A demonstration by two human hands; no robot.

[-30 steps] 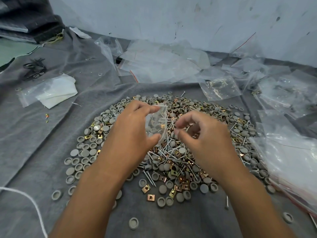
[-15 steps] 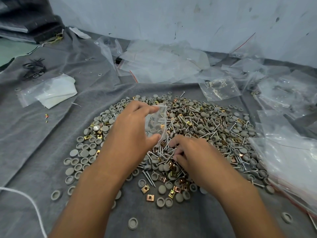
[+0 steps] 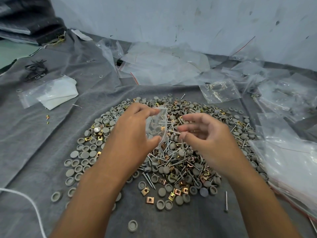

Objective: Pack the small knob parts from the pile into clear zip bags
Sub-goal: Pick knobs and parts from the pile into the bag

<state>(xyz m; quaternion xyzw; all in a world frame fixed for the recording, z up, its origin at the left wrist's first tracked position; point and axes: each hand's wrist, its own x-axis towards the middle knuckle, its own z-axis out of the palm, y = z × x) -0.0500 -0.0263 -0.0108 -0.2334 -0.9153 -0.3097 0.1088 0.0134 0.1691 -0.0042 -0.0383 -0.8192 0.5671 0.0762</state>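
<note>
the pile (image 3: pixel 171 160) of grey knob caps, screws and brass clips lies spread on the grey cloth (image 3: pixel 42 160), and everything here is placed from it. far left of the pile a flat bag with white paper (image 3: pixel 51 93) lies on the cloth, with a tangle of black wire (image 3: pixel 36 69) beyond it, and a white cord (image 3: pixel 25 201) crosses the cloth at the near left. between that bag and the pile's left edge the cloth is bare and open. above the pile's middle the left hand (image 3: pixel 130 134) pinches a small clear bag (image 3: pixel 157 127) between fingers on top and thumb below, mouth facing right, a few parts showing inside. just right of the bag the right hand (image 3: pixel 205 140) hovers over the pile, fingers loosely curled, fingertips close to the bag's mouth; whether it holds a part cannot be told. beyond the pile, against the wall (image 3: pixel 171 23), empty bags (image 3: pixel 163 66) lie heaped. a stack of bags (image 3: pixel 291 169) crowds the pile's right edge. near the pile's front edge a stray cap (image 3: pixel 132 226) and a single screw (image 3: pixel 226 201) lie on open cloth.
</note>
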